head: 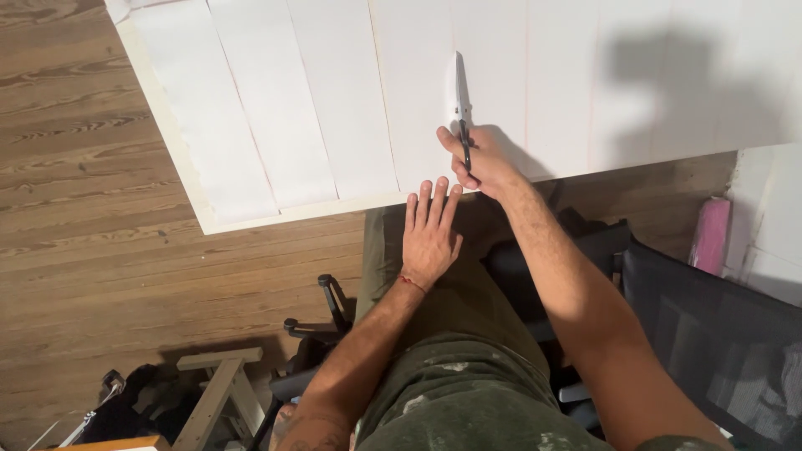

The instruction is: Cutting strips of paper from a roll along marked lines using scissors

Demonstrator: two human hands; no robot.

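A large white sheet [334,100], cut into long strips at its left part and marked with faint lines on the right, lies on a pale board. My right hand [480,163] grips black-handled scissors [461,96] whose blades point away from me along a cut in the sheet. My left hand [430,234] lies flat with fingers spread, its fingertips at the sheet's near edge just left of the scissors. A red thread circles my left wrist.
Wood plank floor [83,209] lies to the left. A black mesh chair [710,334] stands at the right, a pink object [712,235] beside it. A small wooden stool [219,388] and dark chair wheels [322,313] sit below the board.
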